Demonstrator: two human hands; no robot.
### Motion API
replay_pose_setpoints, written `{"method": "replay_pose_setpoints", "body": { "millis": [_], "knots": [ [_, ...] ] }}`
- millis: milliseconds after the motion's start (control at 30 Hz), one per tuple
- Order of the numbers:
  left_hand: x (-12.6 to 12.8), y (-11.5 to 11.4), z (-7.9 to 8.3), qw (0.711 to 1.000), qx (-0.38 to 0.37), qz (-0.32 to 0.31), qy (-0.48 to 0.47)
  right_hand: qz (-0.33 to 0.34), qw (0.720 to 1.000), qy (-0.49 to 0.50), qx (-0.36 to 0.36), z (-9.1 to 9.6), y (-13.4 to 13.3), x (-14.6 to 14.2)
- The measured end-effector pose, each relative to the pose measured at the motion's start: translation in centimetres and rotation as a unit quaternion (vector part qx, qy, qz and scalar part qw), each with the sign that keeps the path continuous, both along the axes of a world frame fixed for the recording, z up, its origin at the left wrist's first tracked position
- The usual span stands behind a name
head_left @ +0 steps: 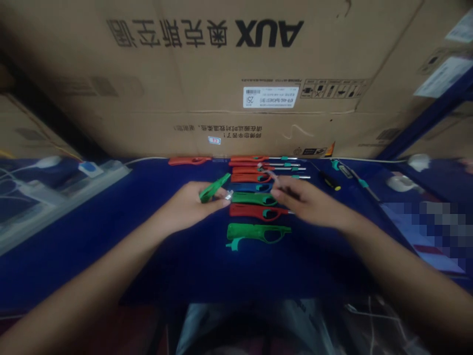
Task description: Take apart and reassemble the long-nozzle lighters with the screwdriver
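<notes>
My left hand (pixel 195 202) is closed around a green plastic lighter-casing piece (pixel 214 188), which sticks up past the fingers. A small silvery part (pixel 229 195) shows at its thumb tip. My right hand (pixel 295 195) has its fingers bent together over the right end of a row of long-nosed lighters; a thin pale strip (pixel 272 174) shows at its fingertips, and I cannot tell whether it is gripped. Under and between the hands lie a blue lighter (pixel 246 187), a green lighter (pixel 251 198) and a red lighter (pixel 247 210). Nearer me rests a green casing half (pixel 244 231) with a teal trigger piece (pixel 233 244).
Several orange-red lighters (pixel 244 177) lie behind, with an orange casing (pixel 188 160) at back left. A screwdriver (pixel 328 181) and a teal-and-metal tool (pixel 347 171) are at right. Power strips (pixel 66 202) edge the left; a large cardboard box (pixel 207 74) walls the back.
</notes>
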State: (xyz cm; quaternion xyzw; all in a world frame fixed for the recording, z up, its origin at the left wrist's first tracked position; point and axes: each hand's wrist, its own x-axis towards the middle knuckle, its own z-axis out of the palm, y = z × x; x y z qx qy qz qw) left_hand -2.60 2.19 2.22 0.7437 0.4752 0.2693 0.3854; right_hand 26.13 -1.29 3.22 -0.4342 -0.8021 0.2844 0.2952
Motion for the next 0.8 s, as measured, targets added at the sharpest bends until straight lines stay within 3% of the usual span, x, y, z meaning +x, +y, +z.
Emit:
{"method": "replay_pose_setpoints", "body": {
  "millis": [67,233,367,533,600,667,800],
  "knots": [
    [0.3,-0.1,0.0,0.999,0.013,0.007,-0.029,0.050,0.997,-0.057,-0.005,-0.8,-1.4,-2.0],
    [1.1,-0.7,-0.2,0.998,0.041,0.015,-0.055,0.131,0.967,-0.191,0.102,-2.8,-3.7,-6.0],
    [1.3,-0.7,-0.8,0.997,0.032,-0.005,-0.067,0.144,0.941,-0.276,0.134,-3.1,-3.5,-6.8],
    [1.5,-0.6,-1.1,0.997,0.024,-0.019,-0.072,0.183,0.921,-0.294,0.177,-3.0,-2.5,-6.2],
    [1.6,-0.7,-0.9,0.995,0.018,-0.025,-0.093,0.165,0.926,-0.268,0.208,-2.8,-2.1,-5.5],
    [1.8,-0.8,-0.6,0.991,0.002,-0.023,-0.132,0.111,0.948,-0.219,0.202,-2.2,-1.9,-4.8],
    [2.6,-1.4,-0.5,0.977,-0.096,0.007,-0.192,0.021,0.990,-0.091,0.101,-0.7,-1.9,-3.9]
  ]
}}
